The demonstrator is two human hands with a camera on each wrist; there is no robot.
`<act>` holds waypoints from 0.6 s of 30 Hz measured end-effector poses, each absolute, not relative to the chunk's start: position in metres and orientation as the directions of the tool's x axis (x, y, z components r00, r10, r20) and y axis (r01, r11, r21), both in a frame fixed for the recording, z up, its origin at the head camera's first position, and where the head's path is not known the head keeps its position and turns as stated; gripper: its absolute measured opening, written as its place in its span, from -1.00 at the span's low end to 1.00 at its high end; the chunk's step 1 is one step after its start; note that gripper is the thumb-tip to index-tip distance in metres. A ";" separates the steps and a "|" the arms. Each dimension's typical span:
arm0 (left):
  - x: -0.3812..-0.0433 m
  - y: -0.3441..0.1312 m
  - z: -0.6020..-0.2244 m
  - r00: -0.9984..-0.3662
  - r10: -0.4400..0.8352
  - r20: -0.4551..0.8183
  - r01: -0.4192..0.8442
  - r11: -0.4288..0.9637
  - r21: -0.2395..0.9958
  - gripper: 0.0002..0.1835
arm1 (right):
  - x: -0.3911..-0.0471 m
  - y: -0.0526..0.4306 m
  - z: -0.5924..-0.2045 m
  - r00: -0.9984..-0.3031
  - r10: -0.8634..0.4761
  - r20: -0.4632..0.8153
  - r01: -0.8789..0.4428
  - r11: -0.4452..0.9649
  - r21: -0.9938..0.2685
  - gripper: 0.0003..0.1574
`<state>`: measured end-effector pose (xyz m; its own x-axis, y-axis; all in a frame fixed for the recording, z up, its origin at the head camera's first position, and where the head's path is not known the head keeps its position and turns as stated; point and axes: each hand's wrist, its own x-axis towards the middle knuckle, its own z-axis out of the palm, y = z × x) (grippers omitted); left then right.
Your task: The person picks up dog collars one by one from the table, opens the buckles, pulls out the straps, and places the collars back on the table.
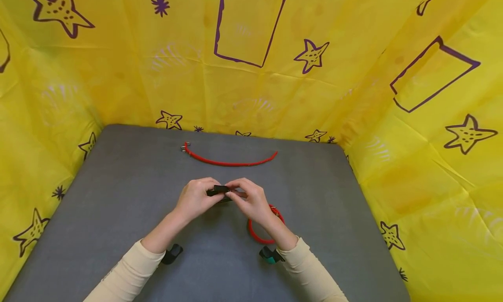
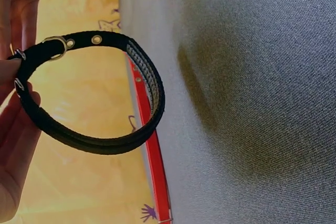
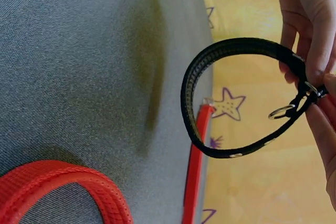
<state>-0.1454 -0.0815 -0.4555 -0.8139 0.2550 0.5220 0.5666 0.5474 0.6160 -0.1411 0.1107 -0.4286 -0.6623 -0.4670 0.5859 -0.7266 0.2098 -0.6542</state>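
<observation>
A black collar [image 1: 217, 190] with a metal buckle, a D-ring and eyelets is held up above the grey table, closed into a loop. At its buckle end my left hand [image 1: 196, 197] pinches the strap between thumb and fingers. Facing it, my right hand [image 1: 251, 199] pinches the same end with the fingertips. In the left wrist view the loop [image 2: 100, 146] hangs away from the hands, showing a lighter inner lining. The right wrist view shows the buckle [image 3: 312, 90] between the fingers. Exactly how the strap passes through it is partly hidden by the fingers.
Farther back on the grey table [image 1: 129, 171] a red collar [image 1: 232, 164] lies stretched out in a curve, buckle to the left. Another red collar [image 1: 259, 238], looped, lies beneath my right forearm. Yellow patterned cloth [image 1: 243, 92] stands around the table's back and sides.
</observation>
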 end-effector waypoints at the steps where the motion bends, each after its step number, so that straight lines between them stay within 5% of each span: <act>1: -0.145 -0.082 -0.456 -0.818 0.252 0.518 0.562 0.546 0.621 -0.90 | -0.141 0.111 -0.430 -0.660 -0.465 0.590 -0.730 0.210 -0.651 -0.73; 18: -0.144 -0.080 -0.461 -0.836 0.236 0.496 0.527 0.597 0.604 -0.90 | -0.140 0.110 -0.432 -0.645 -0.466 0.606 -0.748 0.220 -0.627 -0.74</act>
<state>-0.1444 -0.0801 -0.4614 -0.8356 0.2356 0.4963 0.5273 0.5974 0.6042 -0.1404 0.1095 -0.4316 -0.6448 -0.4657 0.6060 -0.7476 0.2195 -0.6268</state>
